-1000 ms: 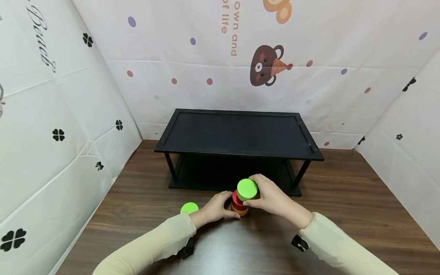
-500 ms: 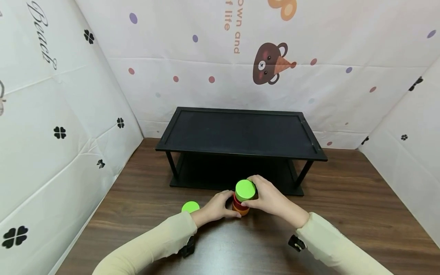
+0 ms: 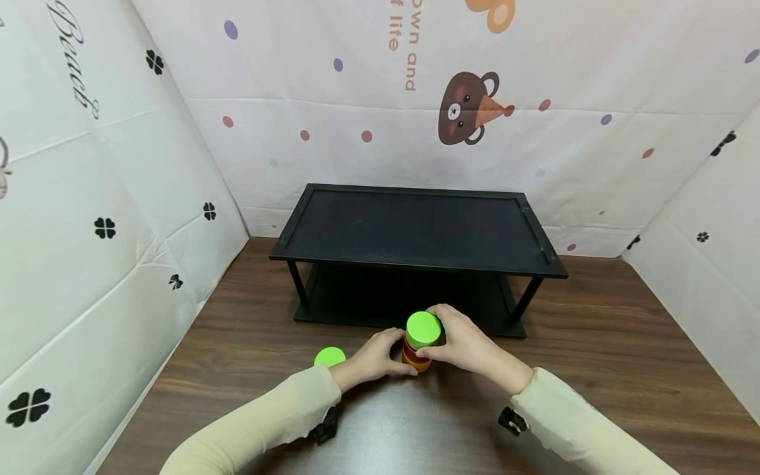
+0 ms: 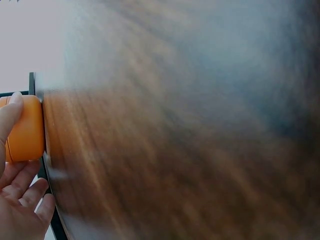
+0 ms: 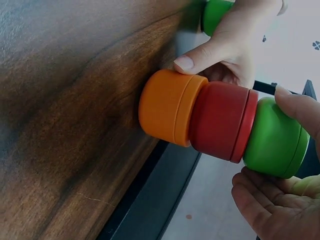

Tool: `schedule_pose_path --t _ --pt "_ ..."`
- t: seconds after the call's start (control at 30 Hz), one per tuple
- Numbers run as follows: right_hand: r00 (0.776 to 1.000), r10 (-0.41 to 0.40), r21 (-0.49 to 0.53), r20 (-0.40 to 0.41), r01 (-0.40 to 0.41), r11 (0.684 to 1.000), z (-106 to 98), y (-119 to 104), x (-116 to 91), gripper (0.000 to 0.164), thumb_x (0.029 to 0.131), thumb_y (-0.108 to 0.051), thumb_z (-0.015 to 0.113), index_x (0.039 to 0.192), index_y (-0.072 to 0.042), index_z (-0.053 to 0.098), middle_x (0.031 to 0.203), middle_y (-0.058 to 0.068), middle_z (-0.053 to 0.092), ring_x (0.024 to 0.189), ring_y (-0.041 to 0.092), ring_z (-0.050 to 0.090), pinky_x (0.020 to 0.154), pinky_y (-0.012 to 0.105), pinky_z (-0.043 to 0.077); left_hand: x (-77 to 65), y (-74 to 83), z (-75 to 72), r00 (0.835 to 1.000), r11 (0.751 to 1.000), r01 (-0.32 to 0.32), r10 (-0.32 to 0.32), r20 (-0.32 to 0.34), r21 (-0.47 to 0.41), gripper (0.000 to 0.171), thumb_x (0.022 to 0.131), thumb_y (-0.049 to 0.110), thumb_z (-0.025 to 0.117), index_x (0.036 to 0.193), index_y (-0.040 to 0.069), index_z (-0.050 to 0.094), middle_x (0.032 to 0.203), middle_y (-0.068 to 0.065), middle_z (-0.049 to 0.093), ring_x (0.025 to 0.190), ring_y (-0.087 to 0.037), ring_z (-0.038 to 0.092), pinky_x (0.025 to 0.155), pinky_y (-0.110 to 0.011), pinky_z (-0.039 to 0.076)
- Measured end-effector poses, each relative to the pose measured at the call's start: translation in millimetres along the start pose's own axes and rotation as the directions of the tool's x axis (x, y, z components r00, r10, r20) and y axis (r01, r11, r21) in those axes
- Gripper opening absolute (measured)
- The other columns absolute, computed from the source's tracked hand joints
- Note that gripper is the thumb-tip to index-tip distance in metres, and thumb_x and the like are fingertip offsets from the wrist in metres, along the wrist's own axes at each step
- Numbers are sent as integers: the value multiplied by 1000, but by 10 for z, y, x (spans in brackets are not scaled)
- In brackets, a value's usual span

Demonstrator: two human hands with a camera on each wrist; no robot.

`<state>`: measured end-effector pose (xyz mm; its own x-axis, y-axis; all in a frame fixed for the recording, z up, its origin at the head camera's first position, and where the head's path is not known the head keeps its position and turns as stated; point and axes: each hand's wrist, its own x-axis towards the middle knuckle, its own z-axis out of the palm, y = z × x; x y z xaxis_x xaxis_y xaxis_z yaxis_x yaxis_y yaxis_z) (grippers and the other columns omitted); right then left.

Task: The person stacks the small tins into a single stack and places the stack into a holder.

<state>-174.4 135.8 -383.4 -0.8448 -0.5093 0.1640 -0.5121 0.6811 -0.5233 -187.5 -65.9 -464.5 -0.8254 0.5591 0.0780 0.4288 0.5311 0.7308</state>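
Three small round jars with lids stand stacked on the wooden table. An orange jar [image 5: 165, 107] is at the bottom, a red jar [image 5: 222, 120] rests on it, and a green jar [image 3: 423, 330] tops the stack. My left hand [image 3: 377, 356] grips the orange jar, thumb on its near side and fingers behind. Around the green jar curl the thumb and fingers of my right hand [image 3: 460, 340]. In the right wrist view the green jar sits against the red jar's lid. A second green jar [image 3: 330, 356] stands left of my left hand, partly hidden by the sleeve.
A black two-tier shelf [image 3: 410, 227] stands just behind the stack, its lower board [image 3: 380, 297] close to my hands. White printed cloth walls [image 3: 332, 145] enclose the back and sides. The brown wooden table [image 3: 594, 369] extends to both sides and toward me.
My right hand has moved the green jar slightly left, so it sits more squarely over the red jar. My left hand keeps its grip on the orange jar. The head view has shifted a little.
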Motion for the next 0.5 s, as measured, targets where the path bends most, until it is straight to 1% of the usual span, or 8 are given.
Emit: schedule_pose_path --t 0.33,0.5 --pt "1000 -15 9 -8 15 1000 17 10 -8 58 73 -26 83 115 2 56 109 11 61 94 21 60 79 37 52 -5 -6 5 1000 1000 0 0 1 2 59 77 32 80 125 7 57 117 -4 62 110 -15 58 97 -30 46" --pt "1000 -11 9 -9 11 1000 21 17 -11 65 72 -27 83 120 4 53 114 15 60 99 25 60 83 41 52 -8 -2 -2 1000 1000 -2 2 0 13 59 77 31 80 125 6 57 117 -5 61 110 -16 58 97 -31 46"
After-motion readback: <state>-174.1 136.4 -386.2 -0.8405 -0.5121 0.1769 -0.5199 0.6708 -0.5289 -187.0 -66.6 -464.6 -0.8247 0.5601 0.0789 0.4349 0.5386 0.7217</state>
